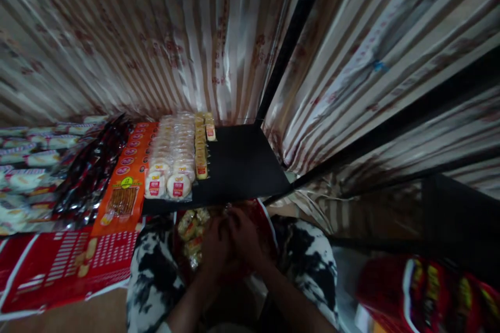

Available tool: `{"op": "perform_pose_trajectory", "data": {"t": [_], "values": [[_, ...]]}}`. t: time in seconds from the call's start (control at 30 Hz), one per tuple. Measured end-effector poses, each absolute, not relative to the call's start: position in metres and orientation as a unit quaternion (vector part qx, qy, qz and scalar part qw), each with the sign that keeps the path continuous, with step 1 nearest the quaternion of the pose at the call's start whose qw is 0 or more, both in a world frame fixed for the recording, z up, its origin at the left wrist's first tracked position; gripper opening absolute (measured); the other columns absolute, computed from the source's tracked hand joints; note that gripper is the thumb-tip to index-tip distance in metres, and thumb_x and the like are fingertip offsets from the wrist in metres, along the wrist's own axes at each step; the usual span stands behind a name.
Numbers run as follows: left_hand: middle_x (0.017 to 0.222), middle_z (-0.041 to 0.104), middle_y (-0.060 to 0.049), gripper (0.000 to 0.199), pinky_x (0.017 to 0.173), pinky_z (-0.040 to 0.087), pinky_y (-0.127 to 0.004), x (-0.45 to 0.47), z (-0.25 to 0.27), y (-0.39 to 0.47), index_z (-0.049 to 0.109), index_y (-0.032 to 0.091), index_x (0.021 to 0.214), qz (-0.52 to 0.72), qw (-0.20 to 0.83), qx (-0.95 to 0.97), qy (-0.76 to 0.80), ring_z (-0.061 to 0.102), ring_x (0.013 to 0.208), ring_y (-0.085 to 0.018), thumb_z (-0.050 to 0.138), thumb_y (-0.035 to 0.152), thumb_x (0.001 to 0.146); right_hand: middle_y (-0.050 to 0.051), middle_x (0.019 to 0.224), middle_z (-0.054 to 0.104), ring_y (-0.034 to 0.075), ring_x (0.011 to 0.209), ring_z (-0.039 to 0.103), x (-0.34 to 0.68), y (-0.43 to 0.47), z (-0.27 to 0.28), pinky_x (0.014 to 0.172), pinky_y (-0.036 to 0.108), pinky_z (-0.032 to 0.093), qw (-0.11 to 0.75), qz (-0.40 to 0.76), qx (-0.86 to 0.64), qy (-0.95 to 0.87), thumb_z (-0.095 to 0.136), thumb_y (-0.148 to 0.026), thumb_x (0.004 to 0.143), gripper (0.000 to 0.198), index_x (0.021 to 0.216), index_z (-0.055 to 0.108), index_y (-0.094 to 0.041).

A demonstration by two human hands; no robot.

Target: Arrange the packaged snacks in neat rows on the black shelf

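Note:
Both my hands are close together over a red bag (pixel 269 226) on my lap, below the front edge of the black shelf (pixel 238 166). My left hand (pixel 216 237) has its fingers curled inward beside several clear-wrapped yellowish snacks (pixel 191 231) in the bag. My right hand (pixel 244 234) bends its fingers toward the left one. A shiny bit of wrapper shows near the fingertips, but what they hold is dark and partly hidden. On the shelf ahead stand rows of wrapped round white crackers (pixel 178 186) and a narrow row of small yellow packs (pixel 201 158).
Left of the crackers lie an orange snack packet (pixel 123 197), dark shiny packets (pixel 96 164) and white wrapped rolls (pixel 25 179). Red printed packaging (pixel 70 265) hangs at the shelf front. A black pole (pixel 289 41) rises at the corner before striped sheeting. Red packets (pixel 386 286) sit lower right.

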State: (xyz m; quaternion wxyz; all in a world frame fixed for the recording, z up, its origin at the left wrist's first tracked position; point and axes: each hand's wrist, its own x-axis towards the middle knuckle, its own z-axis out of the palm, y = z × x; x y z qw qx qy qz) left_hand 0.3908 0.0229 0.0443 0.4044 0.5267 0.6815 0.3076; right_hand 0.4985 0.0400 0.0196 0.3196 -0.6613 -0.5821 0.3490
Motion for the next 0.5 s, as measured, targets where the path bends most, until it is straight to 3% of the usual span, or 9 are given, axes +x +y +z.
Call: {"op": "perform_pose_trajectory", "data": {"t": [0.1,0.17,0.27,0.5], "values": [[0.118,0.061,-0.013,0.037,0.103,0.036,-0.036,0.381,0.023,0.002,0.062,0.015,0.107,0.221,0.423,0.506,0.718,0.054,0.113,-0.022,0.044,0.012,0.075,0.014,0.112,0.066,0.025,0.104,0.06,0.496,0.016,-0.001,0.094,0.037,0.043,0.158,0.347,-0.676,-0.631,0.046,-0.017,0.079,0.036,0.111,0.061,-0.014],[0.119,0.062,-0.011,0.039,0.105,0.035,-0.033,0.379,0.011,-0.008,0.063,0.018,0.106,0.206,0.438,0.52,0.704,0.054,0.115,-0.021,0.042,0.009,0.074,0.014,0.115,0.064,0.026,0.109,0.058,0.494,0.009,-0.007,0.096,0.038,0.041,0.103,0.334,-0.669,-0.656,0.046,-0.015,0.078,0.037,0.112,0.061,-0.013],[0.12,0.062,-0.01,0.04,0.106,0.033,-0.032,0.379,0.0,-0.017,0.065,0.02,0.104,0.204,0.45,0.547,0.675,0.052,0.118,-0.02,0.041,0.008,0.074,0.015,0.125,0.058,0.025,0.116,0.053,0.491,0.005,-0.008,0.101,0.036,0.036,0.088,0.313,-0.662,-0.675,0.046,-0.013,0.078,0.043,0.12,0.057,-0.012],[0.126,0.059,-0.011,0.046,0.107,0.033,-0.034,0.384,-0.001,-0.017,0.057,0.016,0.12,0.234,0.476,0.503,0.683,0.051,0.12,-0.021,0.041,0.012,0.077,0.017,0.127,0.056,0.024,0.118,0.052,0.485,0.007,-0.022,0.101,0.035,0.036,0.094,0.304,-0.671,-0.669,0.039,-0.008,0.081,0.049,0.128,0.05,-0.01]]}}
